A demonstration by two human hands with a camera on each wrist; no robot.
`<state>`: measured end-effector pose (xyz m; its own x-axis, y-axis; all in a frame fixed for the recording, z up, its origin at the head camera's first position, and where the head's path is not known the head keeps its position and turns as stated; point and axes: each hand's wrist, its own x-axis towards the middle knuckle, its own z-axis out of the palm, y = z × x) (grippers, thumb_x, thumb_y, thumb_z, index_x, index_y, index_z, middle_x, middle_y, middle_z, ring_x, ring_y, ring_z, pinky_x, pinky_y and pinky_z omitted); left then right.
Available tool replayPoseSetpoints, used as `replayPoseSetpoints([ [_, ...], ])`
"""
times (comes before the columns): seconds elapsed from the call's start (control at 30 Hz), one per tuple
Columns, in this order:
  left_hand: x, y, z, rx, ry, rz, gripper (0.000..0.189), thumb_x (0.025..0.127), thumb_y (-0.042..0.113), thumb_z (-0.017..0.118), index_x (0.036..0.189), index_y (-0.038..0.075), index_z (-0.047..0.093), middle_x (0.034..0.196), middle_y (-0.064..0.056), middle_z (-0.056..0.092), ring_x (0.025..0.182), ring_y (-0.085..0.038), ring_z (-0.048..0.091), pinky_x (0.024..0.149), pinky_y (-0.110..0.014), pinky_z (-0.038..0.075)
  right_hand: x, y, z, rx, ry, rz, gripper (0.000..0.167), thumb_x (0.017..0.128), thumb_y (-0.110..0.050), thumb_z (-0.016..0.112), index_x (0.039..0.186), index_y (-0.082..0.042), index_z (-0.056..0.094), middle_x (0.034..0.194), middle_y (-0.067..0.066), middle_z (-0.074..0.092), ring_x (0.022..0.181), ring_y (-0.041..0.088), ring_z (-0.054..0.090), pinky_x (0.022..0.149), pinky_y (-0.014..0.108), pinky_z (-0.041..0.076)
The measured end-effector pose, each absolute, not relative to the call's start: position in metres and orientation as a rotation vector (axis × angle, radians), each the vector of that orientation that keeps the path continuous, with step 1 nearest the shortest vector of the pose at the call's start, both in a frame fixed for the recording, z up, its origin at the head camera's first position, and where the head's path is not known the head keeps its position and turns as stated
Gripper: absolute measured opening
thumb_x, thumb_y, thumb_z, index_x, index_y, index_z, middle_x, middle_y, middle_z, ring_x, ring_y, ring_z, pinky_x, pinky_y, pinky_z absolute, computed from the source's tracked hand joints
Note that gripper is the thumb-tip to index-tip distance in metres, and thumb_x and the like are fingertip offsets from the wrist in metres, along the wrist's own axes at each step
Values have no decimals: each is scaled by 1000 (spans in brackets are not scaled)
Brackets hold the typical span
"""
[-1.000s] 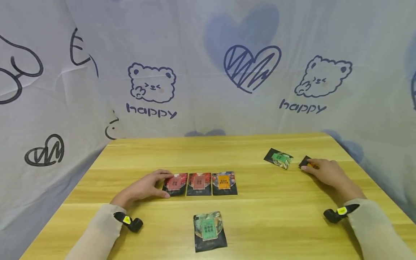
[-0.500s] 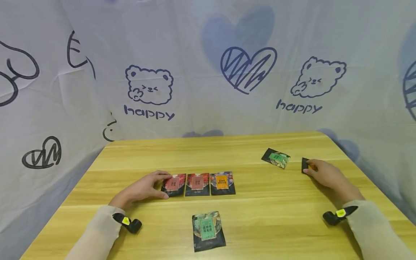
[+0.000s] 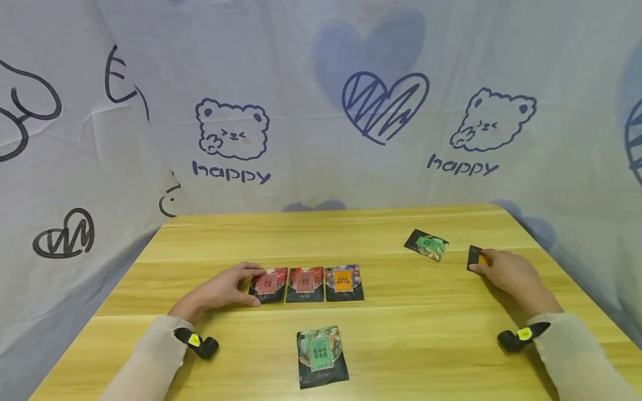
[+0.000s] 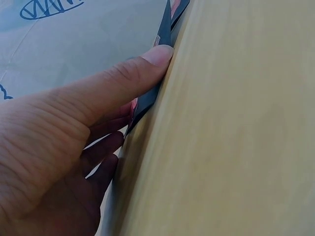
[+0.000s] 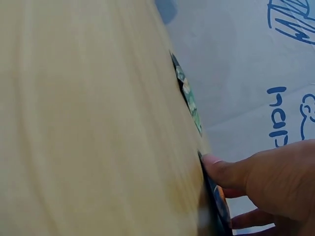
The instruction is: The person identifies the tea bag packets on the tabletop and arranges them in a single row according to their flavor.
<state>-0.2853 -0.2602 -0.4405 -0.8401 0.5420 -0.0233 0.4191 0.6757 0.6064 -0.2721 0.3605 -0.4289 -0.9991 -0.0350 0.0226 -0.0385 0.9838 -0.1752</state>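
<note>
On the table [image 3: 411, 334], the left hand [image 3: 220, 287], unclenched, touched a red-labelled packet [image 3: 271, 284] at nine o'clock; the right hand [image 3: 514, 274] pinched an orange-labelled packet [image 3: 473, 260] towards two, apparently securing it, and a steady lift seemed called for.

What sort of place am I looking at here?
Probably a makeshift recording booth: pale cloth with cartoon drawings hangs behind and on both sides of a wood-grain table, and a small black device is strapped at each wrist.
</note>
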Motion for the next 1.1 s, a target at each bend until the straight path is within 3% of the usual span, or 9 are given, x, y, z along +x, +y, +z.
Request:
replayPoseSetpoints([
  [0.3, -284, -259, -439, 757, 2676, 902, 78, 79, 40, 81, 143, 7, 50, 148, -14, 39, 137, -39, 34, 110, -57, 27, -277, 361, -430, 186, -3091, 392, 72, 97, -50, 54, 136, 11, 48, 130, 39, 49, 115, 60, 44, 92, 69, 37],
  [1.1, -283, -260, -438, 753, 2681, 895, 78, 79, 40, 81, 143, 7, 51, 148, -14, 39, 137, -39, 34, 110, -57, 28, -271, 344, -425, 205, -3170, 551, 78, 94, -46, 61, 142, 12, 39, 136, 40, 42, 119, 59, 41, 94, 68, 36],
])
